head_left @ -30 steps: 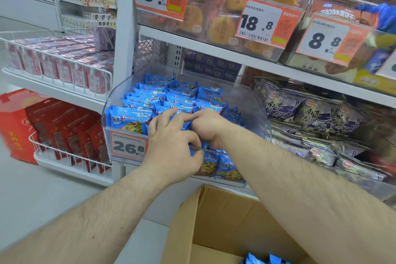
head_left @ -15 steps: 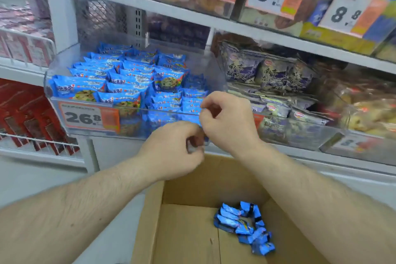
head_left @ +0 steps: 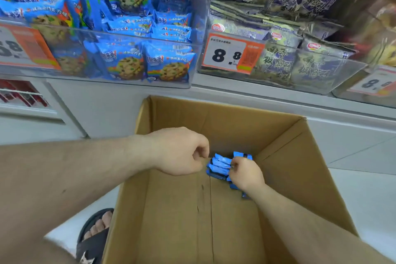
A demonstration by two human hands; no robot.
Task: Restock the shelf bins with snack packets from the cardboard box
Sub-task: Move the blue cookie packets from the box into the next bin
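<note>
Snack packets (head_left: pixel 220 166) in blue wrappers lie in a small heap on the bottom of the cardboard box (head_left: pixel 300 156), toward its far right part, and that is where I have both hands. My right hand (head_left: pixel 246 174) sits on the heap with its fingers curled onto the packets, gripping some of them; I cannot tell how many. My left hand (head_left: pixel 180 151) hangs just beside the heap on its left, fingers curled in and thumb close to the fingertips. I cannot tell whether it pinches the edge of the nearest packet or holds nothing. The box stands open on the pale floor (head_left: pixel 364 199) right against the base of the shelf (head_left: pixel 278 100), and the rest of its bottom shows bare cardboard.

Above the box, the clear bin (head_left: pixel 128 36) on the shelf holds many blue cookie packets (head_left: pixel 126 64), some standing against its front wall and more stacked behind them. An orange and white price tag (head_left: pixel 23 46) hangs on that bin's front at the left. The next bin (head_left: pixel 321 64) to the right holds dark purple and green packets (head_left: pixel 276 64) and carries a price tag (head_left: pixel 232 53) reading 8.8. At the lower left, my foot in a black sandal (head_left: pixel 94 236) stands on the floor just beside the box's near left corner.
</note>
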